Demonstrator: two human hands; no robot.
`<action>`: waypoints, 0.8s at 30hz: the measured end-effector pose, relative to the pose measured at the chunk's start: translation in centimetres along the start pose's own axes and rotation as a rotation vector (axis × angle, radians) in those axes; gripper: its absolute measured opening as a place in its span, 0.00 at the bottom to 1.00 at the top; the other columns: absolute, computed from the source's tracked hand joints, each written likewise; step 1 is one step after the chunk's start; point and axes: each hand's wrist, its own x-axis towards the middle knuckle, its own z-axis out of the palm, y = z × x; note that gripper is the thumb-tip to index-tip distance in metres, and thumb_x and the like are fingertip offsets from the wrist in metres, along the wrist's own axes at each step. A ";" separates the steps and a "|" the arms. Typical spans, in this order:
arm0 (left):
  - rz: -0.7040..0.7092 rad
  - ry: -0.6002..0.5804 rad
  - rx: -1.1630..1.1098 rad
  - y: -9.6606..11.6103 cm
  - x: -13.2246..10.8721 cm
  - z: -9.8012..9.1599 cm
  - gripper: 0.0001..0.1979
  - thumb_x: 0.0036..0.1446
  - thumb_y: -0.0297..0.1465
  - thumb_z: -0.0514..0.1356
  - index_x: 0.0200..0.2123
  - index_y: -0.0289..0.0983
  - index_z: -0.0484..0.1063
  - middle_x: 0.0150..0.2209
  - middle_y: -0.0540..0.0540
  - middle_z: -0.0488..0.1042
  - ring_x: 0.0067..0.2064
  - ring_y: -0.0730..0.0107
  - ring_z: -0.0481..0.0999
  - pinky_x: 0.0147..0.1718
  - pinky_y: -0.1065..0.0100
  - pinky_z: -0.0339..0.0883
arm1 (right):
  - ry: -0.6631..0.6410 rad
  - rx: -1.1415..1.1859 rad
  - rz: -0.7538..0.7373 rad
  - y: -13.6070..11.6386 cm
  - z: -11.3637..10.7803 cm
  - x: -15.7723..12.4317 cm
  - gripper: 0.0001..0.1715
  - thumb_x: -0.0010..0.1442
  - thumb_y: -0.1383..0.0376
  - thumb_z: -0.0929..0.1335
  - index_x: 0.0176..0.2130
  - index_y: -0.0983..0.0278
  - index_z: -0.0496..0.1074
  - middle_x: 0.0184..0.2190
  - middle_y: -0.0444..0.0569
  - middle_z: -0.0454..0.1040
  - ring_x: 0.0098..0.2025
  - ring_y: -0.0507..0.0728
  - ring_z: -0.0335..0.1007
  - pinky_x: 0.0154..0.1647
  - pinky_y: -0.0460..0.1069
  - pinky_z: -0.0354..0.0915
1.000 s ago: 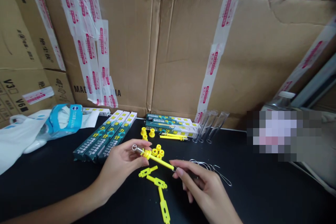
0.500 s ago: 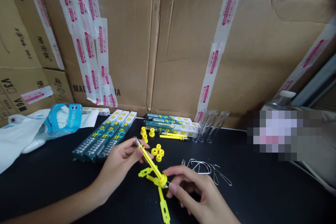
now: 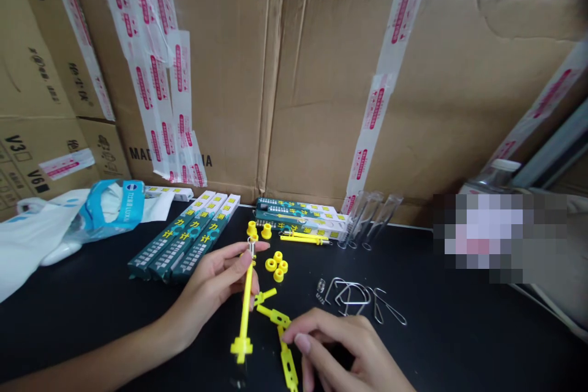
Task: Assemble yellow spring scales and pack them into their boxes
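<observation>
My left hand (image 3: 215, 285) pinches the top of a long yellow plastic rod (image 3: 245, 309) that hangs almost upright, with a metal ring at its upper end and a wider collar at the bottom. My right hand (image 3: 342, 352) rests low on the black table (image 3: 459, 331), fingers curled onto a flat yellow slotted strip (image 3: 287, 364). Another yellow strip (image 3: 274, 316) lies just above it. Small yellow caps (image 3: 276, 265) sit beside my left hand's fingers. Bent wire hooks and a small spring (image 3: 353, 297) lie right of the strips.
Several dark green and yellow long boxes (image 3: 184, 245) lie at the left and more (image 3: 298, 215) at the back centre, with clear tubes (image 3: 370, 220) beside them. A taped cardboard wall (image 3: 321, 86) closes the back. White bags and a blue packet (image 3: 105, 211) lie far left.
The yellow rod has swung from slanting between both hands to hanging upright from my left hand. My right hand has let go of it and dropped onto a yellow strip on the table.
</observation>
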 end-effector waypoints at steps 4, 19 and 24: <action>0.052 -0.019 0.190 -0.1 -0.3 0.1 0.27 0.61 0.46 0.61 0.55 0.32 0.71 0.22 0.51 0.71 0.26 0.71 0.68 0.29 0.69 0.60 | 0.121 -0.095 -0.011 -0.1 -0.3 0.0 0.23 0.72 0.55 0.58 0.42 0.62 0.77 0.20 0.44 0.79 0.20 0.51 0.72 0.24 0.43 0.63; 0.338 0.039 0.685 -1.0 -1.4 0.3 0.10 0.68 0.40 0.54 0.45 0.42 0.68 0.33 0.50 0.76 0.38 0.65 0.77 0.40 0.68 0.69 | 0.488 -0.618 -0.053 2.7 -2.8 1.0 0.11 0.69 0.63 0.63 0.47 0.60 0.73 0.39 0.52 0.77 0.41 0.63 0.71 0.42 0.58 0.68; 0.491 0.021 0.908 -1.4 -2.2 0.4 0.08 0.68 0.34 0.55 0.48 0.45 0.70 0.44 0.49 0.78 0.45 0.65 0.79 0.47 0.70 0.70 | 0.450 -0.665 -0.045 2.8 -2.5 0.8 0.11 0.71 0.65 0.61 0.46 0.60 0.73 0.40 0.51 0.78 0.40 0.63 0.70 0.44 0.60 0.66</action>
